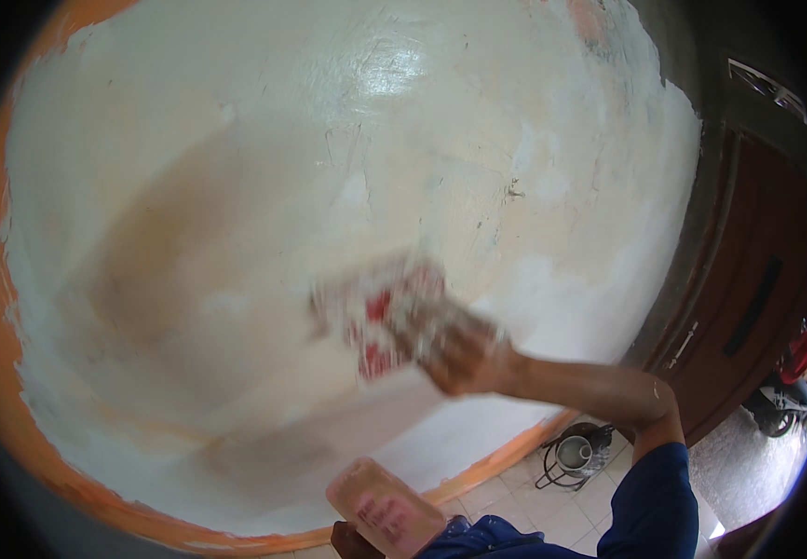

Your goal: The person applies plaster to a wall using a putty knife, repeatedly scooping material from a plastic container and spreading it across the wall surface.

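My right hand (pixel 464 349) is closed on a flat red trowel (pixel 380 359) smeared with white, held at the middle of the wall (pixel 264 214). Both are blurred by motion, and whether the trowel touches the wall I cannot tell. The wall is coated in patchy white and cream, with rough orange borders. At the bottom, my left hand (pixel 352 540) holds a pinkish-beige rectangular plate (pixel 386 511) with rounded corners and reddish marks on its face. Most of that hand is hidden behind the plate.
A grey bucket (pixel 573 454) and a dark coiled cable (pixel 552 473) lie on the pale tiled floor (pixel 515 498) near the wall's foot. On the right is a dark red door (pixel 748 279). Beyond it, a motorbike (pixel 780 405) stands outside in daylight.
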### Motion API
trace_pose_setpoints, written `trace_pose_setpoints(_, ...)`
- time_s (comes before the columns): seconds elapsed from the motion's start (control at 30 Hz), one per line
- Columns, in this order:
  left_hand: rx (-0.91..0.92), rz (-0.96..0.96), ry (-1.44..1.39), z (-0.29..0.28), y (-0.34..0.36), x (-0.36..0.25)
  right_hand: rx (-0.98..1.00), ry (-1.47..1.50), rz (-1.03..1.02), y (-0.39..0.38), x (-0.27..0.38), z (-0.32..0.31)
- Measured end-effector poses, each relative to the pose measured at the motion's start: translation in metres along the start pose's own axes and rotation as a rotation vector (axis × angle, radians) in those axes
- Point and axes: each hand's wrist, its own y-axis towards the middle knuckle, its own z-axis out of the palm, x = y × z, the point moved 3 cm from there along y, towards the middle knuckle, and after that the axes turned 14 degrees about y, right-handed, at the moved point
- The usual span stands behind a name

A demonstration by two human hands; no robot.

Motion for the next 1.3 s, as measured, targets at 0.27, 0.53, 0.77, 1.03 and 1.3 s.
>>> trace_pose_setpoints(0.27, 0.094, 0.166, 0.389, -0.028, 0.022, 0.016, -0.517, -0.050, 0.170, 0.094, -0.106, -0.094)
trace_pose_setpoints(0.53, 0.061, 0.282, 0.670, -0.051, 0.028, 0.015, -0.230, -0.172, -0.083, 0.056, -0.056, -0.013)
trace_pose_setpoints(0.77, -0.025, 0.198, 0.477, -0.028, -0.002, -0.008, -0.083, 0.173, -0.066, 0.029, -0.006, -0.028)
trace_pose_setpoints(1.03, -0.030, 0.133, 0.447, 0.003, -0.005, -0.023, -0.432, -0.258, 0.327, 0.098, -0.167, -0.075)
trace_pose_setpoints(1.3, 0.045, 0.202, 0.496, -0.015, 0.004, 0.000, 0.044, 0.151, -0.106, -0.002, 0.032, 0.007)
